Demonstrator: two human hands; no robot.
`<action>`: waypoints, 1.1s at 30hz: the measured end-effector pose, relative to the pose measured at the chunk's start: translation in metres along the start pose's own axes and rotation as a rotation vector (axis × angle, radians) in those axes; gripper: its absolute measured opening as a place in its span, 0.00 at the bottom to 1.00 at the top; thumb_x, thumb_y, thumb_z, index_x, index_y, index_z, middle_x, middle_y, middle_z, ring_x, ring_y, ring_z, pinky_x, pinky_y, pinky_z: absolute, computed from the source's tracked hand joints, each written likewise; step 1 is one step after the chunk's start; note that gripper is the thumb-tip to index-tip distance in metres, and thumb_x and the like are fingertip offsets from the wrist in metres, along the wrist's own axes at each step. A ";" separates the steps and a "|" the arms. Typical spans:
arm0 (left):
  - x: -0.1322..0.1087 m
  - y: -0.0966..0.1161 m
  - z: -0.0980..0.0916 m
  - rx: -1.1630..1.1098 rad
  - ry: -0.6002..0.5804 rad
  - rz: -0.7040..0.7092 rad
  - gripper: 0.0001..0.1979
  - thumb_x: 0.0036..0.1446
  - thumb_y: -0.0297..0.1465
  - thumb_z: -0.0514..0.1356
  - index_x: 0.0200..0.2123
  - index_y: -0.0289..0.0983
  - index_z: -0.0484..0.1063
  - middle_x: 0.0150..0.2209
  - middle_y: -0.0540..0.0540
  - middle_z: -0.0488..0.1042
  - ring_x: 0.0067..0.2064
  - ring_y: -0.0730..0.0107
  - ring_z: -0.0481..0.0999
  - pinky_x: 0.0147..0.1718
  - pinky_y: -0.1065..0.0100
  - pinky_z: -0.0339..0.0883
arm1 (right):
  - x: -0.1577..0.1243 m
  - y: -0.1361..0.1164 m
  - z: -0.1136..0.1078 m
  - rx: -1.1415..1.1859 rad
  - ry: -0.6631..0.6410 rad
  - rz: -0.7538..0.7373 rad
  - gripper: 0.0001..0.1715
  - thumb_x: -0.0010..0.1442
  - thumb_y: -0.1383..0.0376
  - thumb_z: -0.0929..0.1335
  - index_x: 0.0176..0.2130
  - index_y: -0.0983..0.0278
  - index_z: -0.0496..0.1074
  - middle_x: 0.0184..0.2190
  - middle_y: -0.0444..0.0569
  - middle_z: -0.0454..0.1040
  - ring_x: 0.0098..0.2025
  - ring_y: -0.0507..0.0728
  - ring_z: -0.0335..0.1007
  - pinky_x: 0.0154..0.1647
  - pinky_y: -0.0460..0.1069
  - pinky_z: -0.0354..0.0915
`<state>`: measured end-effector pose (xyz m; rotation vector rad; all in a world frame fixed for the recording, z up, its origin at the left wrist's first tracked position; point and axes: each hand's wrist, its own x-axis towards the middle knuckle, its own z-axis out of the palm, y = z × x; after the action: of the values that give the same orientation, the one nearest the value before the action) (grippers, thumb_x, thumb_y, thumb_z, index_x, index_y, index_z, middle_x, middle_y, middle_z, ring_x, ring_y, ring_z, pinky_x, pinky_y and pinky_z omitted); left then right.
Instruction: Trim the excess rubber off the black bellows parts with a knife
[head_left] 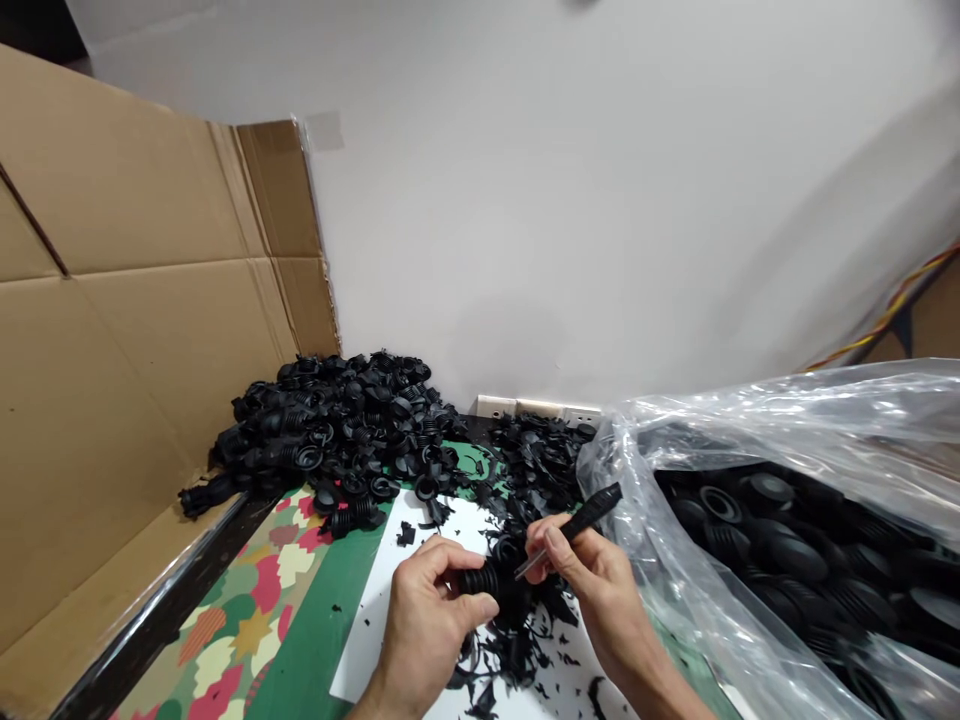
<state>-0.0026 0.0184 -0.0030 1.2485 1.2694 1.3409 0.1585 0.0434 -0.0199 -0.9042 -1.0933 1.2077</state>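
Note:
My left hand point(429, 612) is closed around a black ribbed rubber part point(480, 580), held just above the white sheet point(390, 590). My right hand point(592, 580) pinches a small knife with a black handle point(592, 512), its thin blade touching the part's right end. Black rubber trimmings point(517, 640) lie scattered under and around both hands.
A big heap of black ribbed parts point(337, 430) sits at the back left against a cardboard panel point(135, 330). A clear plastic bag point(787, 520) full of black parts fills the right. Scrap offcuts point(540, 450) pile near a white wall socket strip point(536, 408). A colourful mat point(247, 610) covers the table.

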 end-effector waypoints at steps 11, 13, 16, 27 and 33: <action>-0.003 0.002 -0.003 0.119 0.007 0.062 0.10 0.35 0.19 0.62 0.23 0.37 0.76 0.27 0.50 0.69 0.28 0.68 0.67 0.27 0.70 0.60 | -0.009 -0.013 0.011 0.117 -0.035 0.009 0.14 0.50 0.55 0.73 0.31 0.64 0.75 0.31 0.49 0.74 0.29 0.57 0.74 0.28 0.49 0.69; -0.003 0.003 -0.003 0.112 0.000 0.066 0.10 0.35 0.19 0.62 0.24 0.37 0.75 0.27 0.50 0.69 0.28 0.69 0.66 0.26 0.70 0.59 | -0.009 -0.013 0.011 0.112 -0.049 0.023 0.14 0.51 0.54 0.72 0.31 0.63 0.75 0.32 0.50 0.75 0.33 0.60 0.76 0.30 0.50 0.70; -0.002 0.004 -0.002 0.095 -0.006 0.066 0.10 0.35 0.19 0.61 0.23 0.36 0.75 0.26 0.50 0.68 0.28 0.69 0.66 0.26 0.70 0.58 | -0.008 -0.009 0.011 0.142 -0.071 0.040 0.15 0.52 0.53 0.71 0.31 0.62 0.74 0.35 0.50 0.75 0.35 0.61 0.77 0.32 0.51 0.71; -0.002 0.002 -0.001 0.097 0.009 0.052 0.10 0.35 0.19 0.62 0.23 0.36 0.75 0.27 0.50 0.68 0.28 0.69 0.66 0.26 0.71 0.58 | -0.004 0.002 0.004 -0.030 -0.026 -0.090 0.18 0.51 0.51 0.71 0.31 0.62 0.76 0.31 0.51 0.76 0.34 0.59 0.72 0.32 0.51 0.70; -0.003 0.000 -0.002 0.133 -0.005 0.051 0.09 0.36 0.19 0.61 0.23 0.37 0.76 0.27 0.49 0.70 0.30 0.66 0.69 0.28 0.69 0.61 | -0.011 -0.003 0.008 -0.022 -0.093 -0.044 0.15 0.52 0.54 0.72 0.34 0.64 0.76 0.25 0.49 0.76 0.28 0.58 0.73 0.31 0.51 0.69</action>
<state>-0.0042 0.0153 -0.0028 1.3835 1.3491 1.3057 0.1511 0.0320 -0.0164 -0.8432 -1.1966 1.2130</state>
